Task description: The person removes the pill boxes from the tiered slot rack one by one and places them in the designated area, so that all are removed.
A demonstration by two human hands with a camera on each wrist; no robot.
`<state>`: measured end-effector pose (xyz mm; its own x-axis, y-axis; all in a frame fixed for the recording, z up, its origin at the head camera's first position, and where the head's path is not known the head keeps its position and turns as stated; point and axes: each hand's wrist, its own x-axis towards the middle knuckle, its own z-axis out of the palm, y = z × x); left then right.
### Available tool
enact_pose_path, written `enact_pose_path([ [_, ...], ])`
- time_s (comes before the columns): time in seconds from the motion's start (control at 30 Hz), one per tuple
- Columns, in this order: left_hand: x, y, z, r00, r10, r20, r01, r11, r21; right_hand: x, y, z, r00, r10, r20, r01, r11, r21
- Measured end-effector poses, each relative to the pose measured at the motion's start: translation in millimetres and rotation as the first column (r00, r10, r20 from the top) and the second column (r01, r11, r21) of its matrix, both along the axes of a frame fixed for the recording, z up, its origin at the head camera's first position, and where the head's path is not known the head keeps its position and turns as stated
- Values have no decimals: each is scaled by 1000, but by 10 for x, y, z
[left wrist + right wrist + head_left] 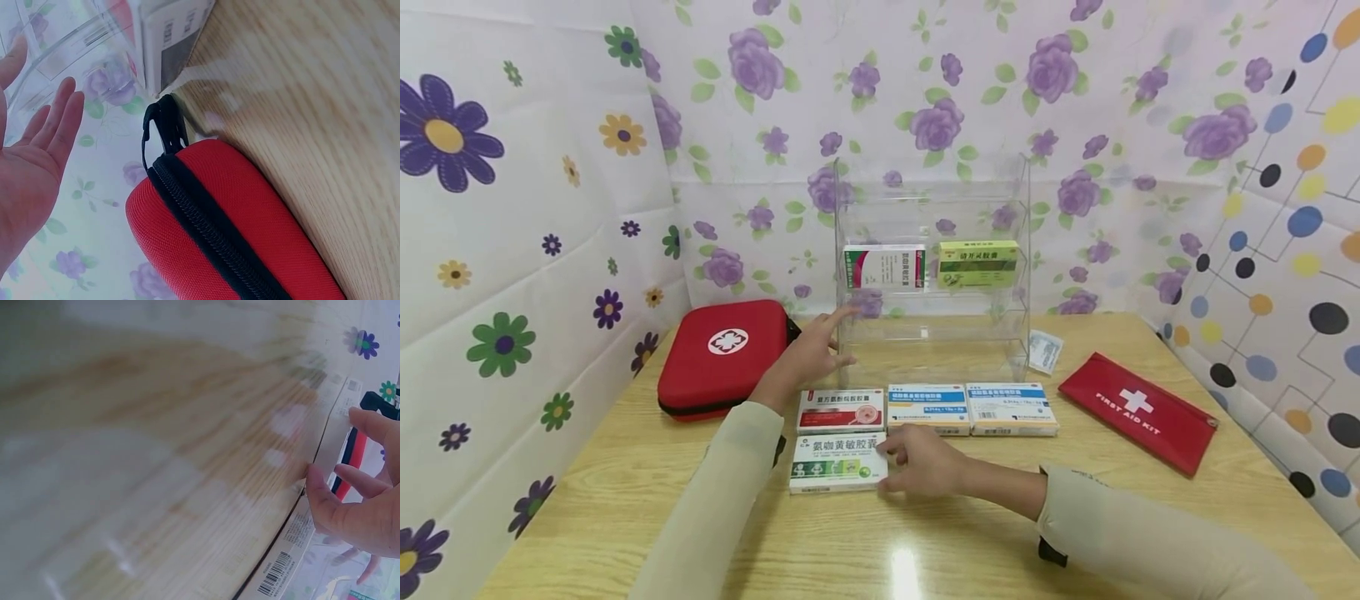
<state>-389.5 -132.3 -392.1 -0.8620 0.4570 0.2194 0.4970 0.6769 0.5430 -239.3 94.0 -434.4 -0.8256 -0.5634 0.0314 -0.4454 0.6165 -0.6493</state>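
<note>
My right hand is at the right end of a white-and-green medicine box lying flat on the table. Its curled thumb and fingers pinch that end, and the right wrist view shows the thumb against the box's edge. My left hand reaches to the left side of a clear acrylic rack, fingertips right at its upright; in the left wrist view its fingers look loosely spread. Directly behind the white-and-green box lies a red-and-white medicine box.
Two blue-and-white boxes lie in the same row. The rack bears a magenta-and-white box and a yellow-green box. A red hard case stands left, a red first aid pouch right, and a small white packet by the rack.
</note>
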Motion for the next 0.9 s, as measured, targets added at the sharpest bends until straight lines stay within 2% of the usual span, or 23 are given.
enact_pose_path([
  [0.23, 5, 46, -1, 1000, 3, 28, -3, 1000, 12, -4, 8, 0, 1000, -5, 16, 5, 1000, -12],
  [0.43, 6, 80, 16, 999, 28, 24, -28, 999, -32, -25, 23, -4, 1000, -5, 17, 5, 1000, -9],
  [0.57, -15, 75, 22, 999, 25, 27, -23, 998, -57, -34, 13, 3, 1000, 8, -4, -8, 1000, -10],
  [0.77, -35, 73, 3, 998, 26, 61, -22, 997, -69, -34, 53, 51, 1000, -5, -5, 6, 1000, 4],
  [0.9, -33, 72, 7, 998, 32, 56, -28, 996, -81, -54, 122, 59, 1000, -26, 5, 26, 999, -37],
])
